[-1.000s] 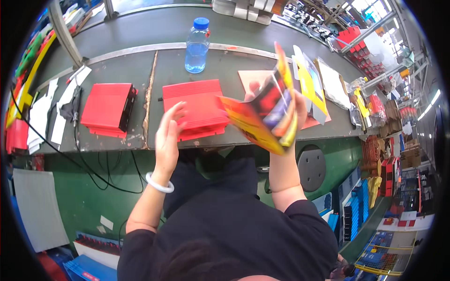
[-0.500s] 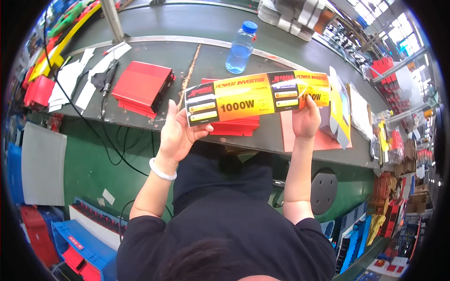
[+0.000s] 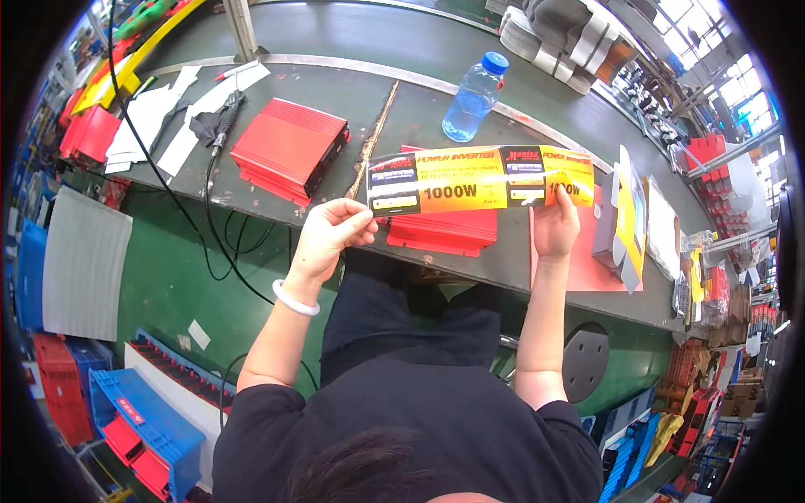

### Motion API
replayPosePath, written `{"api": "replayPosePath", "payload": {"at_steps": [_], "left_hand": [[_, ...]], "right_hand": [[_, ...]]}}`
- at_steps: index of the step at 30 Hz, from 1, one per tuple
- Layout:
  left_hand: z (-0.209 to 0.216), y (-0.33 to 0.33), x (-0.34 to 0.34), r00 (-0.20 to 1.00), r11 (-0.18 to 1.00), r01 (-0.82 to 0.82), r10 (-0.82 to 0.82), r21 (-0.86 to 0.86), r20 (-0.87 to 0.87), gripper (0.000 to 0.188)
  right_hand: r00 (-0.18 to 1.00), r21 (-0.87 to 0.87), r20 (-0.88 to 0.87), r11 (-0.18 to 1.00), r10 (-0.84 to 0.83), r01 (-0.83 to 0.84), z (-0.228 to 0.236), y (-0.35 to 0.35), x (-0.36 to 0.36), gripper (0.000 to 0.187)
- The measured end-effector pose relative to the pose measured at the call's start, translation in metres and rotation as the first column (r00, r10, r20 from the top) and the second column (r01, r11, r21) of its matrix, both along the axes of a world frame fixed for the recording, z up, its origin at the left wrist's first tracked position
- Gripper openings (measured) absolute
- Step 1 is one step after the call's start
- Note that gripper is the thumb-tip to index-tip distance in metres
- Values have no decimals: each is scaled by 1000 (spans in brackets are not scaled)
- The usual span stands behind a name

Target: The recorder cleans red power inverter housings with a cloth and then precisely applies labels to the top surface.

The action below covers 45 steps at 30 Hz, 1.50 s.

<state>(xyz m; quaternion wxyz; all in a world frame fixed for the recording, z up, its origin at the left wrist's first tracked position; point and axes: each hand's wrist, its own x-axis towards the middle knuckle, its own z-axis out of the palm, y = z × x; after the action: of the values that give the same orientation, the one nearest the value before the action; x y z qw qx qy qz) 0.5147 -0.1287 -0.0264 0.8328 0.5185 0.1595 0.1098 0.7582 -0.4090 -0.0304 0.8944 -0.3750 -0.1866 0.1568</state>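
- A printed sheet (image 3: pixel 478 180) in yellow, orange and black is held up above the tabletop (image 3: pixel 513 261), spread wide between both hands with a slight curve.
- At its lower left corner, the sheet is pinched by the left hand (image 3: pixel 331 239), the grip closed with thumb and forefinger together.
- Near its right end, the lower edge is clamped in the grip of the right hand (image 3: pixel 556 226); the thumb is laid over the printed face, and the other fingers are partly hidden.
- The nearer red case (image 3: pixel 444 232) is partly covered from view by the sheet; whether the two touch cannot be told.
- As far as is shown, the sheet is already lifted and opened out, but not yet released by either hand; no print is seen on the visible part of the nearer case.
- A second red case (image 3: pixel 289 142) is left untouched farther left, its visible top plain.
- Behind, a blue-capped bottle (image 3: pixel 475 101) is seen; to the right, a grey-and-yellow carton (image 3: pixel 620 222) is placed by a pink sheet (image 3: pixel 587 278).
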Motion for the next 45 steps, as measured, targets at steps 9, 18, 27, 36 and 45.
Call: {"api": "replayPosePath", "payload": {"at_steps": [9, 18, 27, 36, 45], "left_hand": [[-1, -9, 1, 999, 998, 14, -11, -64, 36, 16], [0, -39, 15, 995, 997, -6, 14, -80, 103, 15], [20, -62, 12, 981, 1000, -19, 14, 23, 195, 14], [32, -67, 11, 967, 994, 3, -30, 106, 252, 12], [41, -73, 14, 965, 937, -44, -50, 346, 258, 8]], "right_hand": [[995, -244, -95, 969, 25, -48, 3, -3, -6, 35], [685, -692, 720, 199, 113, 694, 55, 12, -77, 21], [366, -463, 885, 625, 289, 628, 86, 79, -136, 19], [330, -408, 912, 633, 244, 658, 88, 70, -143, 19], [199, -343, 929, 525, 312, 779, 101, 58, -155, 16]]}}
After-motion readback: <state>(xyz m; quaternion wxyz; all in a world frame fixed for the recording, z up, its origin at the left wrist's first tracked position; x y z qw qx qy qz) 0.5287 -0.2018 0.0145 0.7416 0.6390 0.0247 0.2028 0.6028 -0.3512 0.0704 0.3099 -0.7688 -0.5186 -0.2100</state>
